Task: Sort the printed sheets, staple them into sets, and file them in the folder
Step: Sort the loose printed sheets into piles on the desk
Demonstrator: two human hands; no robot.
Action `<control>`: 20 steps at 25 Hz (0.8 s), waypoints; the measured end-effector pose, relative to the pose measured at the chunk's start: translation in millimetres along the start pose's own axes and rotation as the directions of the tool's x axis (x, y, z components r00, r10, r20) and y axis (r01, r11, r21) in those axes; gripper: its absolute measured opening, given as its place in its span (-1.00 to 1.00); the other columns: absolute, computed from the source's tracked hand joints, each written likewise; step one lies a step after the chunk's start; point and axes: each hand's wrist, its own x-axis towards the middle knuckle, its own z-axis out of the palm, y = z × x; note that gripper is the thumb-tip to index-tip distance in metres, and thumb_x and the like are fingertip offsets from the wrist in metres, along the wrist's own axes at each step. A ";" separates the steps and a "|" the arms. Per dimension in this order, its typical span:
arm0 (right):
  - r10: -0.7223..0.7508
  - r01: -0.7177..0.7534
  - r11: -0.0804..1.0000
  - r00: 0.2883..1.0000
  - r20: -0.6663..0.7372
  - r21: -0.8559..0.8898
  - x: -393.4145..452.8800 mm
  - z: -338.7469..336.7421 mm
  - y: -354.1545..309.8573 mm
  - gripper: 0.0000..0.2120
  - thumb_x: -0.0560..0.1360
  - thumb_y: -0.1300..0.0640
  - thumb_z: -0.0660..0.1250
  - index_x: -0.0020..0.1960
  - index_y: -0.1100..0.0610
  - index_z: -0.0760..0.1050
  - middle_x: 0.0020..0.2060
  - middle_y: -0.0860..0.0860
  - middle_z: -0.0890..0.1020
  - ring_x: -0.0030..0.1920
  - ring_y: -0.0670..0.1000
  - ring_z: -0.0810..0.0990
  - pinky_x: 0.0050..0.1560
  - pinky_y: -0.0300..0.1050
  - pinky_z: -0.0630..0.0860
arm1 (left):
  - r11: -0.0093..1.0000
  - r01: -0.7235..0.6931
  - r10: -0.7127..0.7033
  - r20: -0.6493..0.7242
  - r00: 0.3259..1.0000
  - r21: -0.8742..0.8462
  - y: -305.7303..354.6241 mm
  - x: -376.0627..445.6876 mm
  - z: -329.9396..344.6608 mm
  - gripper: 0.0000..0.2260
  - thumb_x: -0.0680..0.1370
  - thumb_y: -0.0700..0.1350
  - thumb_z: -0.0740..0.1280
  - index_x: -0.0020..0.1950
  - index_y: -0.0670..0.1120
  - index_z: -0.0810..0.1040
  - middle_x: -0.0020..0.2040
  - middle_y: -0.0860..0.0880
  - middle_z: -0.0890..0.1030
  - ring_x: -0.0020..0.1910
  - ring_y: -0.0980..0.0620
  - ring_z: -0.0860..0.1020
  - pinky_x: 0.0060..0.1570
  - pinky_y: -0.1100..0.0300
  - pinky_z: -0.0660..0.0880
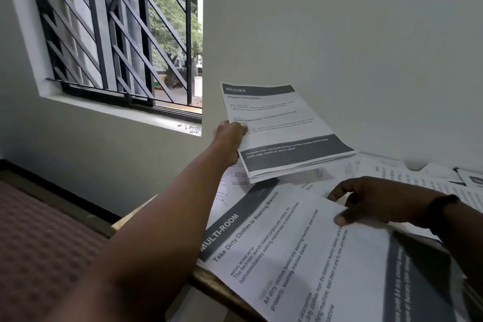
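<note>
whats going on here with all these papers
A person is sorting printed sheets at a table by the window. The left hand grips a small stack headed KITCHEN, held up off the table. The right hand pinches the edge of a MULTI-ROOM sheet. More loose sheets lie spread behind. No stapler or folder is in view.

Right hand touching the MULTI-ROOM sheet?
Touching. The head view shows the right hand with its thumb pressed on top of the MULTI-ROOM sheet at its edge.

Barred window [117,34], white wall [339,34], trees [177,21] outside, patterned carpet [39,243]
</note>
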 end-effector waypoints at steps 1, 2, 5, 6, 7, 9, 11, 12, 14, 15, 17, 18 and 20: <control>-0.030 0.030 0.999 0.999 -0.018 0.028 0.1 -2.7 3.8 -0.83 0.34 0.02 0.54 -0.28 -0.01 0.55 -0.36 -0.05 0.63 -0.40 -0.04 0.53 -0.30 -0.18 0.39 | 0.999 0.015 -0.014 0.022 1.000 -0.035 1.6 -0.5 -0.4 -0.73 0.56 -0.31 0.26 0.25 -0.15 0.43 0.09 -0.21 0.61 0.00 -0.22 0.64 -0.06 -0.26 0.59; -0.055 0.056 0.996 0.998 -0.020 0.066 -0.7 -5.9 7.0 -0.72 0.41 0.06 0.50 -0.38 0.07 0.47 -0.49 -0.02 0.51 -0.49 -0.03 0.39 -0.36 -0.17 0.29 | 0.996 0.035 -0.030 0.056 0.998 -0.088 4.1 -0.9 -1.4 -0.74 0.57 -0.30 0.26 0.24 -0.14 0.42 0.10 -0.21 0.61 0.00 -0.23 0.64 -0.08 -0.27 0.59; -0.052 0.066 0.969 0.997 -0.062 0.237 -4.5 -15.6 16.5 -0.67 0.47 0.14 0.43 -0.41 0.10 0.41 -0.50 0.03 0.38 -0.50 -0.04 0.27 -0.45 -0.25 0.23 | 0.975 0.070 -0.047 0.115 0.992 -0.212 13.7 2.0 -8.2 -0.75 0.57 -0.26 0.28 0.24 -0.12 0.44 0.09 -0.22 0.63 -0.04 -0.22 0.66 -0.18 -0.16 0.62; -0.031 0.063 0.950 0.993 -0.110 0.307 -5.5 -20.6 21.9 -0.70 0.47 0.15 0.43 -0.39 0.11 0.43 -0.47 0.04 0.42 -0.49 -0.05 0.32 -0.45 -0.26 0.28 | 0.975 0.054 -0.030 0.117 0.993 -0.215 15.2 4.4 -9.7 -0.75 0.56 -0.25 0.29 0.25 -0.13 0.46 0.08 -0.21 0.64 -0.07 -0.19 0.67 -0.23 -0.08 0.63; 0.010 0.063 0.921 0.983 -0.186 0.383 -2.8 -27.4 30.9 -0.73 0.48 0.16 0.42 -0.36 0.13 0.44 -0.45 0.05 0.46 -0.48 -0.05 0.38 -0.43 -0.26 0.33 | 0.979 0.034 -0.011 0.111 0.994 -0.200 15.4 6.0 -10.8 -0.75 0.57 -0.23 0.30 0.24 -0.13 0.47 0.06 -0.20 0.65 -0.09 -0.16 0.67 -0.28 -0.02 0.62; 0.150 0.044 0.861 0.930 -0.335 0.507 5.1 -43.5 55.1 -0.78 0.52 0.16 0.36 -0.30 0.13 0.49 -0.36 0.08 0.55 -0.40 0.00 0.50 -0.31 -0.20 0.46 | 0.987 0.007 0.008 0.097 0.995 -0.162 13.5 6.7 -10.9 -0.77 0.57 -0.22 0.31 0.22 -0.13 0.49 0.04 -0.18 0.65 -0.08 -0.14 0.66 -0.31 0.04 0.62; 0.299 -0.014 0.820 0.863 -0.407 0.572 6.4 -55.8 79.3 -0.79 0.59 0.15 0.26 -0.23 0.10 0.46 -0.28 0.08 0.53 -0.40 -0.04 0.58 -0.35 -0.21 0.52 | 0.989 0.018 -0.005 0.088 0.996 -0.147 9.6 6.6 -8.7 -0.77 0.57 -0.24 0.30 0.22 -0.12 0.49 0.03 -0.16 0.65 -0.08 -0.14 0.66 -0.35 0.04 0.62; 0.360 -0.033 0.799 0.826 -0.434 0.600 7.7 -58.4 91.3 -0.77 0.61 0.16 0.22 -0.23 0.09 0.42 -0.28 0.06 0.49 -0.49 -0.13 0.57 -0.46 -0.29 0.51 | 0.988 0.031 -0.016 0.100 0.995 -0.150 7.7 6.2 -7.7 -0.75 0.56 -0.25 0.30 0.24 -0.13 0.48 0.04 -0.16 0.65 -0.08 -0.15 0.66 -0.34 0.02 0.61; 0.462 0.014 0.681 0.768 -0.444 0.732 10.6 -56.9 112.1 -0.79 0.60 0.23 0.20 -0.22 0.10 0.38 -0.26 0.05 0.45 -0.56 -0.16 0.55 -0.60 -0.37 0.44 | 0.989 0.053 -0.035 0.125 0.991 -0.141 3.6 3.9 -3.1 -0.71 0.56 -0.28 0.28 0.28 -0.15 0.46 0.07 -0.19 0.64 -0.07 -0.18 0.66 -0.31 -0.04 0.61; 0.502 0.024 0.628 0.751 -0.428 0.778 11.4 -53.2 117.4 -0.81 0.58 0.26 0.21 -0.20 0.10 0.38 -0.25 0.07 0.45 -0.48 -0.07 0.58 -0.60 -0.35 0.45 | 0.992 0.054 -0.039 0.130 0.991 -0.112 1.7 1.3 0.0 -0.72 0.57 -0.29 0.27 0.27 -0.16 0.46 0.06 -0.19 0.64 -0.10 -0.18 0.66 -0.34 -0.04 0.61; 0.546 -0.046 0.638 0.731 -0.409 0.768 17.1 -47.6 124.5 -0.88 0.54 0.28 0.25 -0.16 0.14 0.42 -0.24 0.13 0.48 -0.36 0.06 0.51 -0.50 -0.24 0.52 | 0.997 0.048 -0.040 0.131 0.991 -0.057 -0.7 -5.7 4.9 -0.76 0.59 -0.30 0.24 0.25 -0.16 0.45 0.02 -0.17 0.63 -0.15 -0.16 0.65 -0.43 0.00 0.60; 0.561 -0.096 0.667 0.717 -0.414 0.738 20.9 -45.2 126.1 -0.91 0.52 0.28 0.28 -0.16 0.17 0.44 -0.23 0.15 0.50 -0.34 0.07 0.48 -0.40 -0.16 0.52 | 0.998 0.042 -0.036 0.128 0.991 -0.045 -1.5 -7.6 6.6 -0.76 0.59 -0.31 0.23 0.25 -0.16 0.45 0.01 -0.17 0.62 -0.15 -0.16 0.64 -0.44 -0.01 0.60; 0.564 -0.184 0.759 0.664 -0.490 0.624 27.2 -43.7 124.7 -0.88 0.46 0.30 0.34 -0.23 0.23 0.43 -0.26 0.16 0.52 -0.33 0.11 0.45 -0.32 -0.11 0.44 | 0.999 0.031 -0.026 0.102 0.994 -0.040 -2.0 -8.4 6.3 -0.74 0.59 -0.31 0.23 0.27 -0.15 0.43 0.05 -0.18 0.61 -0.08 -0.18 0.64 -0.37 -0.06 0.62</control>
